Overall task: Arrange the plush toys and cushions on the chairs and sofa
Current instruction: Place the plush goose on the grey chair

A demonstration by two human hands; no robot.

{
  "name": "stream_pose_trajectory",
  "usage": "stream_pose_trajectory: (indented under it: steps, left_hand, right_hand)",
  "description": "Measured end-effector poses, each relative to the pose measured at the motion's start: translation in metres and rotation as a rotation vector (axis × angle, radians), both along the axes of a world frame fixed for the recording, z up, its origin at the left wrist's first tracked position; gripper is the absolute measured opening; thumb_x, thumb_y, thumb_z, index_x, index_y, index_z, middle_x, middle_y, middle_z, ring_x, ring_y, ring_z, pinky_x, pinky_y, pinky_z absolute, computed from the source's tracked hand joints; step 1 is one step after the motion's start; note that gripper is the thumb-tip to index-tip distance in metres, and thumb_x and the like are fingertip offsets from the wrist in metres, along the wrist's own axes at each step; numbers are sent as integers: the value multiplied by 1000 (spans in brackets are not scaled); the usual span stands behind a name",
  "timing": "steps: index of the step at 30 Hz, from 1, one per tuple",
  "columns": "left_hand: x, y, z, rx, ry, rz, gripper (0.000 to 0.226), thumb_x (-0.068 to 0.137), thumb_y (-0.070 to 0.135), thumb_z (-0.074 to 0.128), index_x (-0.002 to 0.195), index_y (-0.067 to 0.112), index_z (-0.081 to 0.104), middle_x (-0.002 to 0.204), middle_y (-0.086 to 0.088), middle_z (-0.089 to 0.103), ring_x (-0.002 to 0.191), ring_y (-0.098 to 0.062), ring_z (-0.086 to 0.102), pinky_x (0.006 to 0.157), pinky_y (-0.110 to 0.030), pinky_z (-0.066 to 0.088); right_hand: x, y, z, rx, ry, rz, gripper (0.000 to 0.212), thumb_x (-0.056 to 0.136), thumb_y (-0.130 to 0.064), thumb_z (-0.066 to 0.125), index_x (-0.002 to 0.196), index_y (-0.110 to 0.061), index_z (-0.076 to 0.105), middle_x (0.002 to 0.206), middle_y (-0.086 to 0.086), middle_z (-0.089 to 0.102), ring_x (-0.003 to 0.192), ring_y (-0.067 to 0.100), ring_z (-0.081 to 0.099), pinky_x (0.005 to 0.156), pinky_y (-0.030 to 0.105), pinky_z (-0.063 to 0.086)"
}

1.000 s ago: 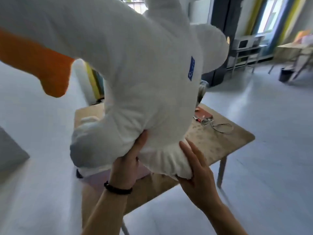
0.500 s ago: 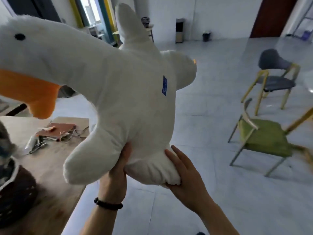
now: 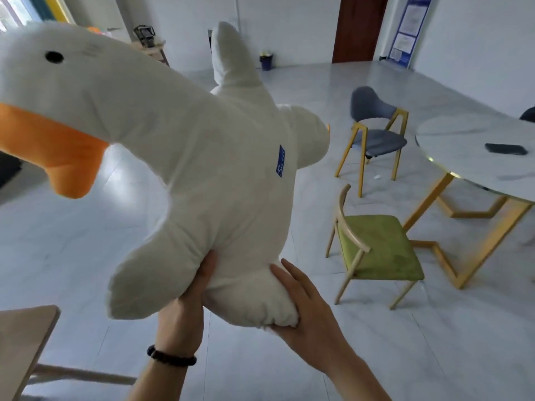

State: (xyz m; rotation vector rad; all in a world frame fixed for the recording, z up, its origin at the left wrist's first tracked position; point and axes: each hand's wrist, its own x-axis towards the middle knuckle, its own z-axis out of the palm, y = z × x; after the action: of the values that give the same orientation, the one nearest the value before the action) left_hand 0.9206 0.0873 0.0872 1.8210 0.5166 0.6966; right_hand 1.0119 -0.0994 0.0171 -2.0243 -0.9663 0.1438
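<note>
Goose point(image 3: 202, 169): it is held up in the air, above the fingers, with its head far out to the left of them.
Left hand point(image 3: 188, 302): the fingers are hidden behind the soft body, so how they are set cannot be told; the thumb is pressed flat on the front.
Right hand point(image 3: 304, 311): the fingers point(image 3: 286, 273) are spread a little and pressed into the tail end.
Chairs: a green chair point(image 3: 376, 247) and a grey chair point(image 3: 373, 134) are seen beyond the right fingers, well apart from them.
Risk: only the tail end is gripped, so the goose could be tipped over by its heavy head.
Risk: the chairs are partly hidden by the goose, so one could be bumped.
</note>
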Motion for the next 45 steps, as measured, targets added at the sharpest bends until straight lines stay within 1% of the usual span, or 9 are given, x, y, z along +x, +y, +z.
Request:
stream_pose_trajectory:
  steps: [1, 5, 7, 10, 18, 26, 32, 39, 45]
  left_hand:
    - [21, 11, -5, -49, -66, 47, 60, 94, 49, 59, 145, 19, 52, 141, 13, 58, 131, 5, 51, 105, -8, 36]
    - [117, 63, -25, -54, 62, -63, 100, 75, 90, 46, 147, 21, 50, 144, 2, 58, 125, -14, 54, 89, 3, 35]
    - [175, 91, -27, -244, -82, -44, 82, 74, 71, 67, 140, 23, 58, 138, 16, 63, 127, -6, 57, 99, -6, 39]
    - [265, 128, -15, -505, -175, -132, 61, 75, 41, 82, 132, 25, 65, 135, 11, 67, 129, -14, 60, 110, -46, 44]
    - [481, 163, -7, -696, -86, -333, 54, 77, 23, 80, 128, 13, 66, 126, 0, 73, 118, -20, 68, 95, -41, 53]
    - [720, 155, -26, -707, 18, -450, 47, 79, 16, 83, 123, 14, 67, 117, -1, 76, 111, -22, 71, 96, -45, 54]
    - [900, 166, 2, -684, 4, -502, 57, 78, 24, 82, 130, 15, 63, 125, -3, 73, 117, -24, 69, 103, -51, 51]
    - [1082, 176, -10, -764, -10, -496, 49, 80, 14, 80, 127, 12, 64, 118, 1, 76, 111, -18, 71, 91, -37, 54]
    - [1260, 176, -37, -805, 47, -597, 50, 79, 17, 81, 127, 15, 64, 118, 4, 76, 111, -16, 71, 94, -38, 53]
  right_hand:
    - [20, 11, -4, -1, -5, -13, 85, 82, -63, 66, 146, -69, 9, 162, -31, 8, 148, -3, 22, 114, 34, 40]
    - [106, 55, -21, -22, -18, -70, 86, 83, -63, 65, 147, -68, 7, 161, -33, 8, 148, -5, 22, 113, 34, 41]
    - [154, 79, -23, -18, -26, -105, 88, 82, -64, 66, 148, -67, 8, 161, -34, 8, 148, -6, 22, 112, 33, 43]
    - [221, 111, -13, -4, -19, -200, 92, 77, -73, 68, 149, -64, 11, 161, -32, 16, 146, -9, 25, 111, 25, 42]
    - [372, 143, -11, 67, 60, -446, 101, 69, -61, 82, 151, -59, 21, 159, -20, 32, 144, -8, 31, 108, 8, 35]
    - [586, 150, -53, 58, 16, -667, 100, 63, -70, 79, 148, -57, 29, 152, -30, 39, 139, -4, 42, 106, 57, 44]
    - [762, 159, -22, 120, 38, -668, 99, 60, -64, 83, 143, -66, 28, 149, -29, 43, 134, -11, 44, 101, 10, 43]
    - [938, 169, -21, 72, 57, -686, 99, 62, -66, 81, 142, -68, 24, 151, -35, 35, 135, -19, 34, 100, -1, 31]
    - [1097, 171, -37, -4, 83, -774, 97, 66, -68, 78, 141, -72, 17, 155, -31, 32, 137, -9, 40, 102, 14, 43]
